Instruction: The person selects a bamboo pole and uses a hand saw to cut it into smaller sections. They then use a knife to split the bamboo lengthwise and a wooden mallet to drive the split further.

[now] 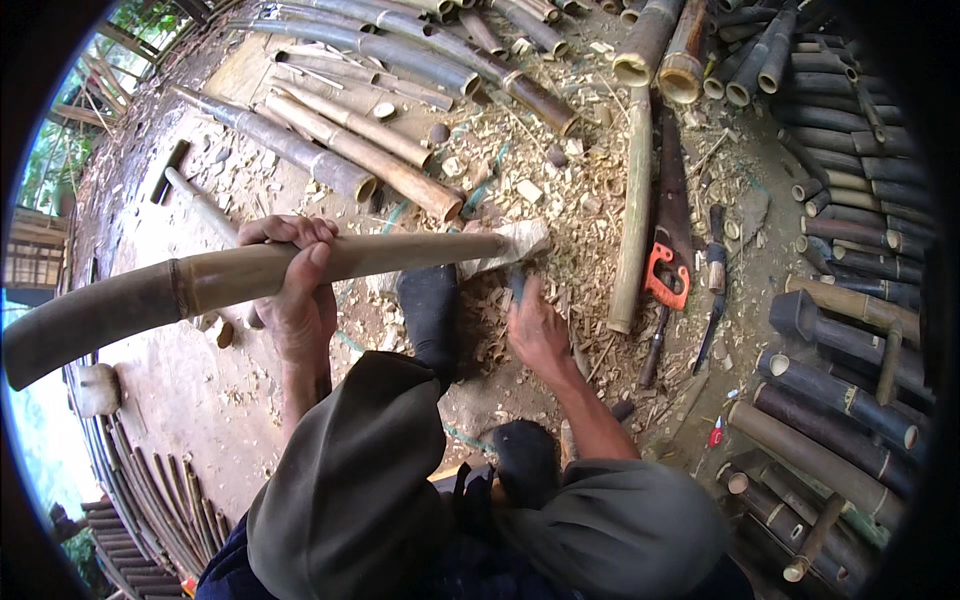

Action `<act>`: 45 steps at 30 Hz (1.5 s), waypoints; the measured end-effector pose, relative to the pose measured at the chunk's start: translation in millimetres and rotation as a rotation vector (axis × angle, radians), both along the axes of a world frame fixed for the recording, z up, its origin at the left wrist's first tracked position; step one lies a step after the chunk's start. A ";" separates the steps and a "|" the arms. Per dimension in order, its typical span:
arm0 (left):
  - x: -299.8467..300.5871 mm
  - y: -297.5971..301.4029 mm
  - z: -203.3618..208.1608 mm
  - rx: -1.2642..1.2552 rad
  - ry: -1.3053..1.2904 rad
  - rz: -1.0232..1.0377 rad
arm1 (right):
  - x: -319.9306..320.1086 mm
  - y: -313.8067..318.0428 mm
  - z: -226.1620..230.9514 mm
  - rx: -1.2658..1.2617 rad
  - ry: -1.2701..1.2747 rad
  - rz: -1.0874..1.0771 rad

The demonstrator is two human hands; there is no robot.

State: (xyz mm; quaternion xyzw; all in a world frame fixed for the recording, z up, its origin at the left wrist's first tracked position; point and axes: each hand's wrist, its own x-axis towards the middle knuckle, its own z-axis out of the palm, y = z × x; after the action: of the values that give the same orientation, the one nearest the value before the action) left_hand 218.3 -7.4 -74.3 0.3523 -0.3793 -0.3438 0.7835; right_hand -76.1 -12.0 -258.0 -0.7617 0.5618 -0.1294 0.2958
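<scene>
My left hand point(300, 270) is closed around a thick bamboo pole point(415, 258). The pole slants across in front of me, its dark end at the far left. Its paler, narrower end lies against a whitish, rough-cut block point(522, 242) on the ground. Close to that end, my right hand point(540, 325) is closed on a tool; only a short dark piece point(517, 284) shows above the fingers, so its kind is unclear. My dark-covered foot point(428, 310) is beneath the pole, beside the block.
Wood chips point(590, 190) litter the ground. To the right lie a bamboo length point(632, 220), a handsaw with an orange handle point(668, 275) and a long dark-bladed tool point(713, 285). Bamboo stacks point(850, 400) line the right side. More bamboo poles point(350, 150) lie ahead.
</scene>
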 end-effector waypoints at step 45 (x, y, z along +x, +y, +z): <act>3.3 6.6 10.2 0.059 0.033 0.003 | 4.0 -23.7 43.5 0.121 -0.034 -0.105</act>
State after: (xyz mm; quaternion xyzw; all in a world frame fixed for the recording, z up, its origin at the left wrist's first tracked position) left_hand 221.7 -0.8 -64.1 0.3701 -0.3553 -0.3597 0.7794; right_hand -72.1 -35.6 -214.5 -0.7096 0.6027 -0.1234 0.3437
